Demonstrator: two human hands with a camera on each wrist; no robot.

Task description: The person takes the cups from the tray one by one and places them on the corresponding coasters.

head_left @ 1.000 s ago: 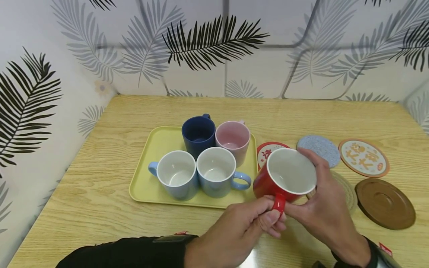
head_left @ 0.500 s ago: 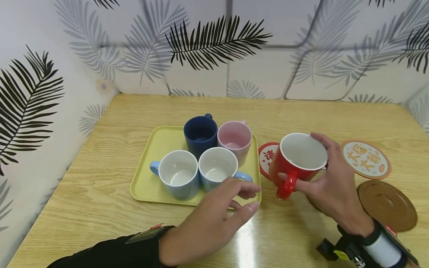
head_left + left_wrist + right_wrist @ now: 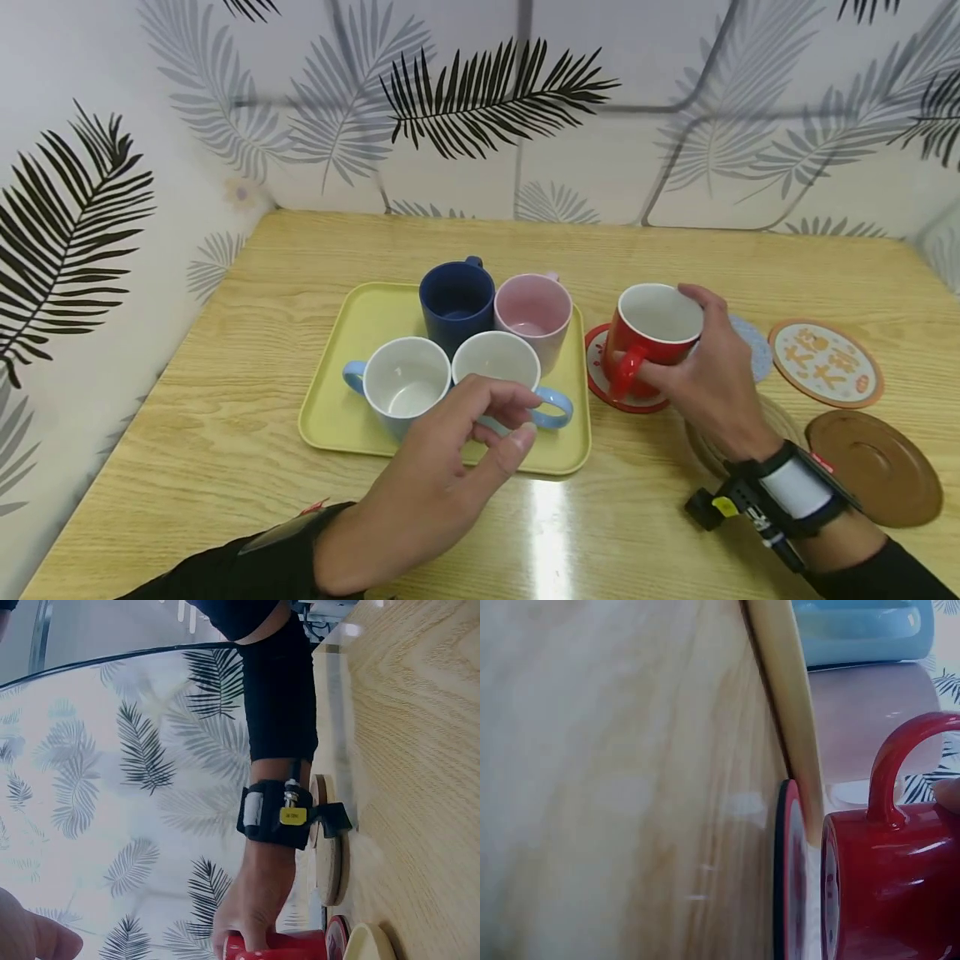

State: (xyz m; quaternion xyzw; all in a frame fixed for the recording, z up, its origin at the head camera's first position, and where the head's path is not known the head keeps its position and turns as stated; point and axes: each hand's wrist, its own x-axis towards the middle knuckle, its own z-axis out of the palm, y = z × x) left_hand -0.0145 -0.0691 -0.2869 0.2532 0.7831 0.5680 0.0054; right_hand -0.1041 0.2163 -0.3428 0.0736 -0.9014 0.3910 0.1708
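Observation:
My right hand (image 3: 712,383) grips the red mug (image 3: 617,337) by its body, its white inside facing up. The mug is over the red-rimmed coaster (image 3: 596,367) beside the tray. In the right wrist view a small gap shows between the base of the red mug (image 3: 900,885) and the coaster (image 3: 792,877). My left hand (image 3: 435,475) holds nothing, its fingers loosely bent, in front of a light blue mug (image 3: 495,357) at the front of the yellow tray (image 3: 360,321). It covers part of that mug.
Also on the tray stand a second light blue mug (image 3: 407,379), a navy mug (image 3: 457,304) and a pink mug (image 3: 534,312). Right of the red mug lie a blue-grey coaster (image 3: 753,346), an orange-rimmed coaster (image 3: 825,362), a brown coaster (image 3: 873,467) and a partly hidden beige one (image 3: 780,425).
My left hand has let go of the red mug's handle and drawn back to the left. The right hand has carried the mug away and over the red-rimmed coaster, turning it more upright.

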